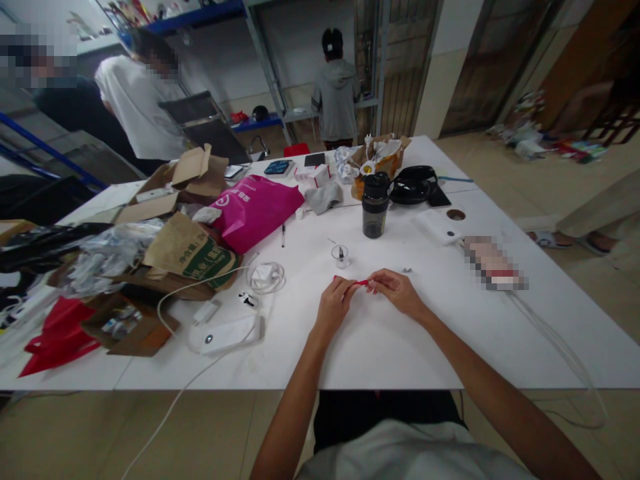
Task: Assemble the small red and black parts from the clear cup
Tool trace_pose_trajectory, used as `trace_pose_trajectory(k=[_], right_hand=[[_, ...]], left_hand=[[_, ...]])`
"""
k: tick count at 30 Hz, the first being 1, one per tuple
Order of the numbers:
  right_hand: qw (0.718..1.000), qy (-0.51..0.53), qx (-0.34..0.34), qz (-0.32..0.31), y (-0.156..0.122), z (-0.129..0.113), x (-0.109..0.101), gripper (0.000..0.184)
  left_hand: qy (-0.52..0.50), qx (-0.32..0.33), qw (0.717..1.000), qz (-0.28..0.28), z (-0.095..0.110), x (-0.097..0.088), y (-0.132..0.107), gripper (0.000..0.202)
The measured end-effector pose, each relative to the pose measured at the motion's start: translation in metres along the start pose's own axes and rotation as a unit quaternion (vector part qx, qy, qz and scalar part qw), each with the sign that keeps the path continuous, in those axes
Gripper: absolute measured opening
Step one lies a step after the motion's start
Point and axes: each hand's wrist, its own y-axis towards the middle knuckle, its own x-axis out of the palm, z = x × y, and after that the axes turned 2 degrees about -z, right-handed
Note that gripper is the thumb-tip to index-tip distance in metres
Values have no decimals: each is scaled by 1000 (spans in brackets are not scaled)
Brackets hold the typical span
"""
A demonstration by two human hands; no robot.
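Observation:
Both my hands are raised over the near part of the white table, fingers pinched on a slim red stick-like piece that spans the gap between them. My left hand grips its left end, and my right hand closes on the right end. What kind of piece it is, I cannot make out. Just beyond my left hand stands a small clear cup with a dark, narrow item upright in it. A tiny grey metal-looking bit lies beyond my right hand.
A dark bottle stands ahead. To the right lie a white box and a phone with cables. Leftward are a white power strip, a coiled cable, a magenta bag and cardboard boxes. Several people are farther off.

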Motion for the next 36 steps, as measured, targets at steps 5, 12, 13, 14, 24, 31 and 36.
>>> trace_pose_trajectory(k=[5, 12, 13, 14, 24, 31, 36], right_hand=[[1000, 2, 13, -6, 1, 0, 1, 45], [999, -38, -16, -1, 2, -1, -3, 37], [999, -33, -18, 3, 2, -1, -3, 38], [999, -27, -18, 8, 2, 0, -3, 39], [999, -44, -11, 18, 2, -3, -2, 43], [998, -54, -25, 32, 2, -5, -3, 37], [998, -58, -31, 26, 2, -6, -4, 35]], left_hand=[[0, 15, 1000, 11, -2, 1, 0, 18], [2, 26, 1000, 15, -6, 2, -1, 16], [4, 25, 1000, 16, -6, 1, -1, 16], [6, 24, 1000, 16, -6, 1, 0, 16], [16, 25, 999, 13, -5, 0, 0, 18], [37, 38, 998, 20, -7, 0, -1, 15], [39, 39, 998, 13, -8, 0, -2, 15]])
